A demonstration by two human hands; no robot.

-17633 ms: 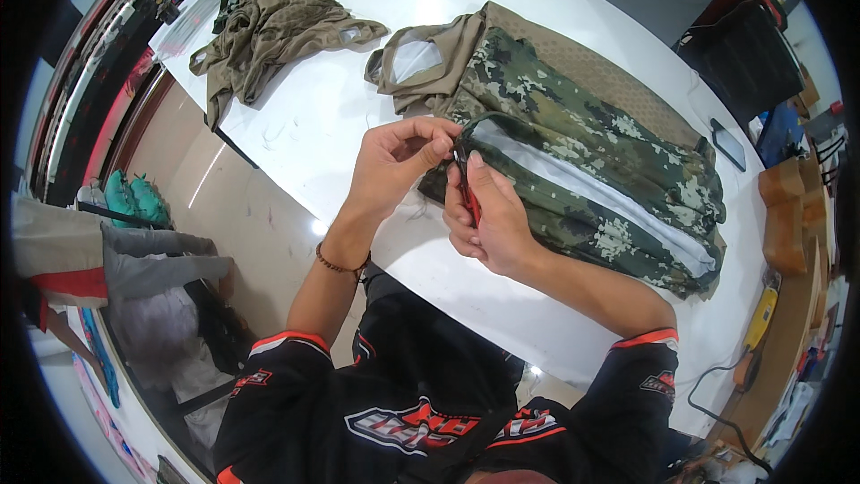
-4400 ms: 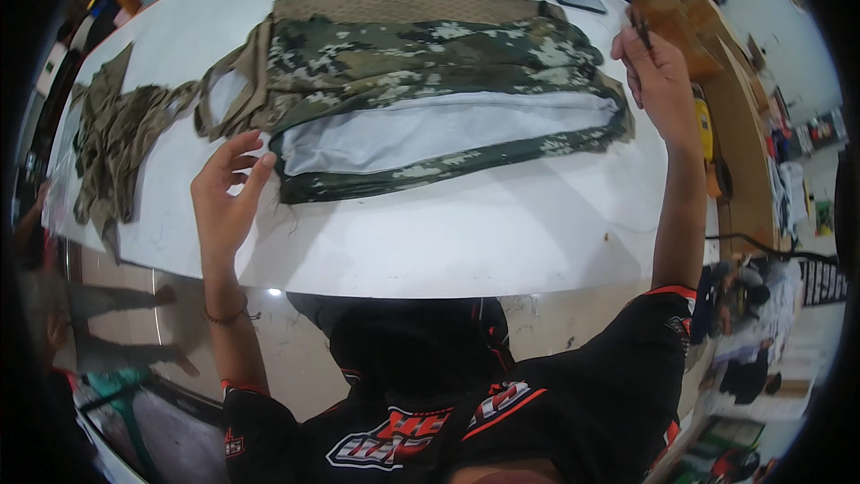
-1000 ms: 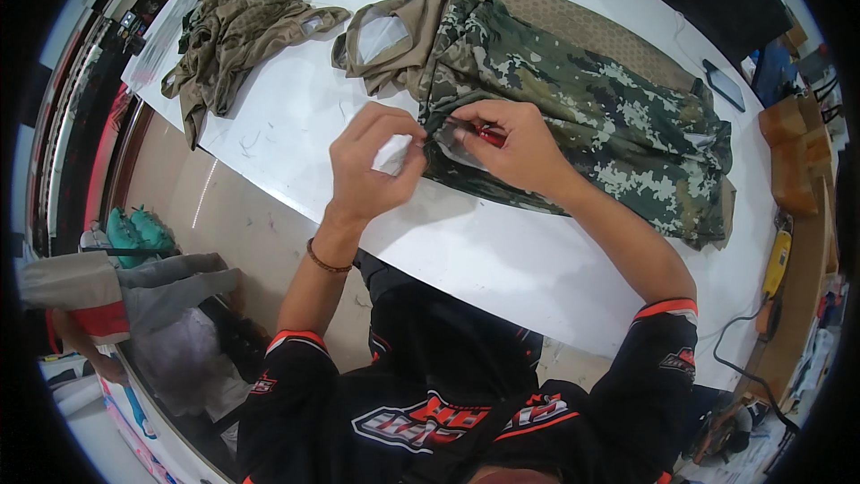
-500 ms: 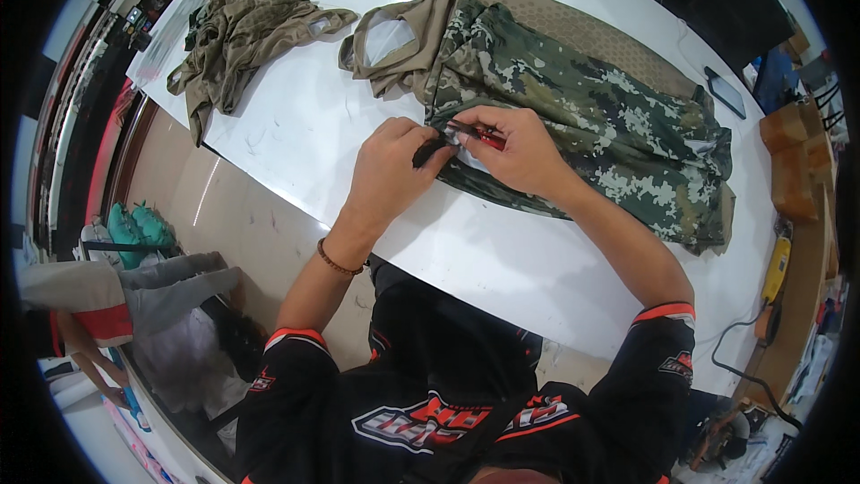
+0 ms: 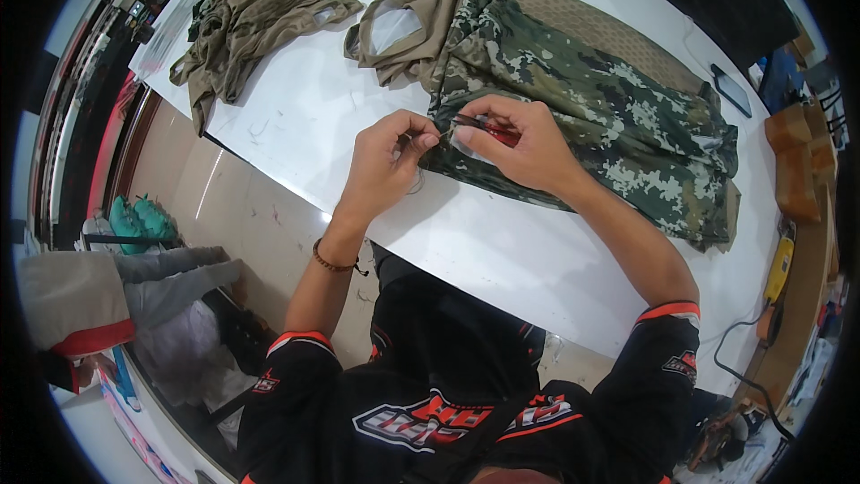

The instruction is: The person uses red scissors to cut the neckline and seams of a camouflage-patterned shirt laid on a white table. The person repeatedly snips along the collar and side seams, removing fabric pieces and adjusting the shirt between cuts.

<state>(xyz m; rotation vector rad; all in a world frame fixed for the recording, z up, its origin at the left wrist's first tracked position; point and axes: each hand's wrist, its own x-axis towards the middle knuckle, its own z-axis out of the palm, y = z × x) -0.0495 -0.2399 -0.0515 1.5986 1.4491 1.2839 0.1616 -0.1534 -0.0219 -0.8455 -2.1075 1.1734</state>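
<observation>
A camouflage shirt (image 5: pixel 573 116) with a plain tan collar and sleeve part lies spread on the white table (image 5: pixel 502 255). Over its near left edge, my right hand (image 5: pixel 530 145) is closed around small red-handled thread snips (image 5: pixel 504 133), their dark blades pointing left. Just beside it, my left hand (image 5: pixel 385 157) pinches a fine thread (image 5: pixel 417 183), and a loose loop of it hangs below the fingers. A small gap separates the two hands. Whether the blades touch the cloth or thread cannot be made out.
Another crumpled tan garment (image 5: pixel 246 31) hangs over the table's far left edge. A phone (image 5: pixel 731 91) lies at the right. A yellow tool (image 5: pixel 779 264) with a cord rests by wooden pieces. At the lower left, a person (image 5: pixel 81 305) is beside piled cloth.
My left hand has come off the shirt's dark edge and now pinches thread slightly nearer to me. My right hand has shifted slightly right with the snips. The person at lower left has moved.
</observation>
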